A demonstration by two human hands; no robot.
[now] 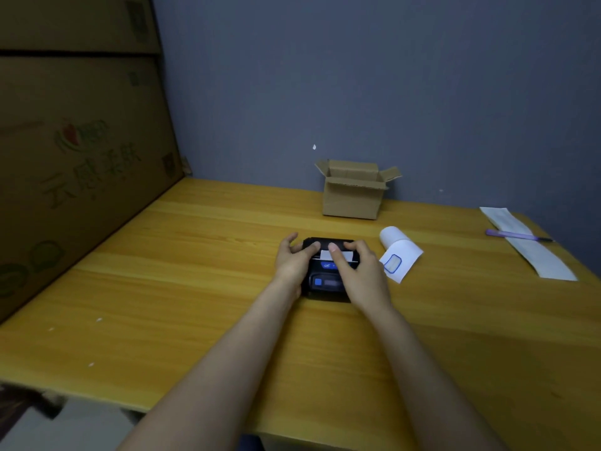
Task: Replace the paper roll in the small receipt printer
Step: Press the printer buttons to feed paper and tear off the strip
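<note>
A small black receipt printer [327, 284] with blue buttons lies on the wooden table [195, 255]. A short white strip of paper [325, 254] sticks out at its lid. My left hand [294, 260] grips the printer's left side, thumb on the lid. My right hand [359, 270] rests on its right side, with the thumb pressing on the paper strip. A white paper roll [395, 240] lies just right of the printer, its loose end unrolled toward me with a blue-outlined label on it.
A small open cardboard box [353, 193] stands behind the printer by the wall. A long white paper strip [527, 245] with a purple pen [517, 236] across it lies at the far right. Large cardboard boxes [81, 157] wall off the table's left side.
</note>
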